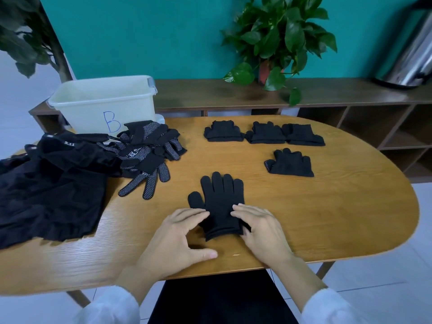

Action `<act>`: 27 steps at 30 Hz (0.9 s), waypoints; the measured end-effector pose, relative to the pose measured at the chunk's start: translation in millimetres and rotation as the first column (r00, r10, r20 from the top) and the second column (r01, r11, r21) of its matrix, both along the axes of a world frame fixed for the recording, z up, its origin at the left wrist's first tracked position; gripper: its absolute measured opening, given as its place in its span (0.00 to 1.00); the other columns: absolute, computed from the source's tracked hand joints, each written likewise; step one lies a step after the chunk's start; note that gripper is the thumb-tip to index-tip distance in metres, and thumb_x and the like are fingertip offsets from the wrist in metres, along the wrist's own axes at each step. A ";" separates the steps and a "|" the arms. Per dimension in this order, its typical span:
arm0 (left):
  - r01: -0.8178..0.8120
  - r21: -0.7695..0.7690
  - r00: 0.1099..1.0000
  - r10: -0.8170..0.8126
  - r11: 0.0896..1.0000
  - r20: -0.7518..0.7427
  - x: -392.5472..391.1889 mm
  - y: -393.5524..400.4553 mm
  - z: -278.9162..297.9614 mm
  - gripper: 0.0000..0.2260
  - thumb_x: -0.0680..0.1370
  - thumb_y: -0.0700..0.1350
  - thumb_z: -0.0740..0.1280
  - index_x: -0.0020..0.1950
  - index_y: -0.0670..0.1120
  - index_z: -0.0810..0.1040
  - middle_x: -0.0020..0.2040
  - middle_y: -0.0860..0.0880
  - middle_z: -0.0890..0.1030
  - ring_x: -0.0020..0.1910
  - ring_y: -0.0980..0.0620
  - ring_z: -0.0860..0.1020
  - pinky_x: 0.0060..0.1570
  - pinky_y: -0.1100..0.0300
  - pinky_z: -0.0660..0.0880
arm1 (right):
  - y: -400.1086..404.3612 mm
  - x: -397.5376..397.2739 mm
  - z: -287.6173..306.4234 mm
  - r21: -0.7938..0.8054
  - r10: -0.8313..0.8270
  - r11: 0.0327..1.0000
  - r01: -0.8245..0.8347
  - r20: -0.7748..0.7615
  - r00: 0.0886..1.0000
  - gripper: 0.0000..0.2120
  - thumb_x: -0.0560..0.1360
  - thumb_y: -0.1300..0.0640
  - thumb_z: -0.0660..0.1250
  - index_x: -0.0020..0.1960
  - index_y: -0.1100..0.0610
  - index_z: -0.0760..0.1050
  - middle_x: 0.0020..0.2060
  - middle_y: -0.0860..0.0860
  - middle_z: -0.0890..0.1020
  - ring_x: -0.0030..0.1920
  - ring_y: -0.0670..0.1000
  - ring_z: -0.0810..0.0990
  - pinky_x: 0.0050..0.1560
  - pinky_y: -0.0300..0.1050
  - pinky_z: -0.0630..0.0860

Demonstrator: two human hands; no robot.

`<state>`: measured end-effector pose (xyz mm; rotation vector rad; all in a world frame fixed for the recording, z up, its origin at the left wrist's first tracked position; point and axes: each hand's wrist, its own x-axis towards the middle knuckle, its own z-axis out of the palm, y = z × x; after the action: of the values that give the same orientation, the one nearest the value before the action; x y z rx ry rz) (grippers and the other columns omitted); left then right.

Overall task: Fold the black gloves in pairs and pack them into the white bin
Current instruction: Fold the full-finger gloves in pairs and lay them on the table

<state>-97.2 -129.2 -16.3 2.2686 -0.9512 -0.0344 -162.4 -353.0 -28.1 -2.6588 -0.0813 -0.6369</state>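
Observation:
A stacked pair of black gloves [219,204] lies flat on the table in front of me, fingers pointing away. My left hand [180,237] rests beside its cuff, fingertips touching the left edge. My right hand [259,228] presses on the right side of the cuff with straight fingers. Three folded pairs [223,132] [266,134] [304,134] sit in a row farther back, with another folded pair [291,163] in front of them. A heap of dotted black gloves [149,150] lies at the left. The white bin [102,101] marked B stands at the back left.
Black garments [51,183] cover the table's left end. The wooden table [339,206] has an oval edge at the right. Behind it runs a low shelf [327,94] with a potted plant [275,43] and a steel urn [411,59].

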 end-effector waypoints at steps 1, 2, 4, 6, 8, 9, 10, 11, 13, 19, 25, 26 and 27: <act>0.001 0.025 1.000 -0.001 1.000 0.003 2.0 -0.5 1.0 0.37 0.66 0.67 0.73 0.73 0.59 0.68 0.65 0.74 0.63 0.68 0.70 0.60 0.68 0.67 0.58 | -0.9 0.8 0.7 0.031 -0.006 0.999 0.006 0.005 1.000 0.20 0.65 0.67 0.77 0.55 0.55 0.83 0.55 0.48 0.84 0.58 0.50 0.81 0.59 0.48 0.74; -0.012 0.033 1.000 0.012 0.999 0.008 3.3 -2.4 2.2 0.35 0.68 0.64 0.74 0.72 0.58 0.69 0.63 0.74 0.63 0.67 0.70 0.61 0.68 0.68 0.58 | -1.8 1.6 1.1 0.070 -0.017 0.997 0.017 0.007 1.000 0.19 0.66 0.66 0.77 0.56 0.54 0.83 0.54 0.48 0.84 0.58 0.49 0.81 0.58 0.47 0.74; -0.069 0.000 0.997 0.069 0.998 0.040 4.8 -9.5 5.2 0.27 0.72 0.57 0.73 0.70 0.55 0.73 0.58 0.71 0.69 0.62 0.68 0.65 0.65 0.67 0.63 | -2.8 4.3 3.4 0.167 -0.047 0.985 0.048 -0.009 0.999 0.16 0.70 0.63 0.74 0.57 0.53 0.82 0.53 0.46 0.84 0.56 0.47 0.81 0.58 0.45 0.72; -0.163 -0.060 0.984 0.166 0.985 0.060 7.2 -19.2 7.9 0.21 0.75 0.53 0.72 0.67 0.52 0.77 0.53 0.64 0.74 0.57 0.63 0.71 0.60 0.60 0.71 | -1.2 9.4 5.9 0.244 -0.081 0.966 0.083 -0.015 0.997 0.12 0.74 0.59 0.72 0.57 0.53 0.82 0.51 0.45 0.84 0.53 0.46 0.80 0.57 0.47 0.74; -0.254 -0.119 0.965 0.260 0.960 0.042 10.6 -29.5 9.9 0.17 0.76 0.51 0.71 0.64 0.51 0.79 0.45 0.62 0.75 0.51 0.57 0.75 0.54 0.56 0.74 | 1.5 16.1 6.8 0.292 -0.146 0.946 0.138 0.004 0.989 0.10 0.75 0.55 0.72 0.56 0.54 0.83 0.49 0.46 0.85 0.51 0.48 0.81 0.54 0.50 0.77; -0.294 -0.138 0.953 0.302 0.946 0.034 13.1 -34.3 9.9 0.16 0.76 0.51 0.71 0.63 0.51 0.79 0.43 0.61 0.75 0.49 0.55 0.76 0.50 0.55 0.75 | 2.5 20.4 7.6 0.304 -0.189 0.936 0.177 0.009 0.982 0.10 0.75 0.54 0.72 0.55 0.55 0.83 0.49 0.47 0.85 0.50 0.49 0.81 0.52 0.50 0.78; -0.332 -0.152 0.941 0.339 0.931 0.023 16.0 -38.7 9.2 0.16 0.76 0.51 0.71 0.63 0.51 0.79 0.42 0.60 0.77 0.47 0.54 0.77 0.49 0.54 0.76 | 3.0 25.1 8.2 0.313 -0.227 0.925 0.213 0.008 0.974 0.11 0.75 0.53 0.71 0.56 0.56 0.83 0.48 0.48 0.85 0.49 0.50 0.82 0.51 0.50 0.78; -0.363 -0.168 0.929 0.370 0.917 0.015 19.2 -42.9 8.1 0.16 0.76 0.51 0.71 0.64 0.51 0.79 0.43 0.58 0.79 0.47 0.53 0.78 0.48 0.53 0.76 | 3.3 29.7 8.9 0.321 -0.258 0.915 0.244 0.004 0.966 0.11 0.76 0.52 0.71 0.55 0.55 0.83 0.47 0.48 0.84 0.48 0.51 0.82 0.50 0.50 0.78; -0.409 -0.195 0.908 0.419 0.891 0.009 26.5 -50.2 3.5 0.17 0.76 0.52 0.70 0.65 0.51 0.79 0.45 0.55 0.82 0.45 0.53 0.80 0.50 0.51 0.77 | 4.1 38.7 9.8 0.331 -0.304 0.898 0.290 -0.011 0.953 0.10 0.76 0.51 0.70 0.54 0.54 0.83 0.45 0.47 0.84 0.45 0.50 0.81 0.48 0.49 0.78; -0.453 -0.172 0.884 0.466 0.874 0.039 41.9 -63.0 -4.9 0.15 0.77 0.51 0.70 0.61 0.49 0.79 0.42 0.56 0.78 0.40 0.53 0.78 0.48 0.50 0.77 | 8.0 54.1 6.9 0.239 -0.375 0.902 0.360 0.020 0.927 0.08 0.73 0.53 0.74 0.49 0.55 0.83 0.35 0.46 0.80 0.36 0.49 0.79 0.39 0.49 0.79; -0.452 -0.152 0.883 0.465 0.879 0.066 45.2 -62.8 -8.0 0.12 0.76 0.49 0.71 0.59 0.48 0.80 0.41 0.56 0.75 0.38 0.53 0.76 0.44 0.50 0.77 | 3.8 56.8 6.8 0.258 -0.360 0.891 0.375 -0.104 0.927 0.10 0.76 0.50 0.70 0.54 0.54 0.79 0.36 0.43 0.75 0.42 0.47 0.77 0.48 0.45 0.75; -0.449 -0.173 0.882 0.465 0.877 0.071 45.1 -61.7 -8.8 0.11 0.77 0.48 0.70 0.58 0.48 0.80 0.42 0.56 0.75 0.39 0.52 0.76 0.43 0.50 0.78 | 3.3 55.7 6.9 0.282 -0.360 0.883 0.376 -0.110 0.926 0.10 0.76 0.50 0.70 0.54 0.53 0.79 0.37 0.43 0.76 0.43 0.47 0.77 0.47 0.45 0.75; -0.431 -0.203 0.883 0.458 0.879 0.108 44.4 -59.7 -9.2 0.10 0.78 0.47 0.69 0.58 0.47 0.81 0.43 0.54 0.76 0.41 0.52 0.76 0.43 0.49 0.78 | 2.7 52.7 8.1 0.307 -0.361 0.876 0.373 -0.096 0.928 0.10 0.76 0.50 0.69 0.54 0.53 0.79 0.38 0.44 0.77 0.44 0.48 0.78 0.46 0.44 0.75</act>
<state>-52.7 -188.9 -25.4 2.2937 -0.4584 0.4157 -109.6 -350.3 -19.9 -2.3773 0.5099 -0.6525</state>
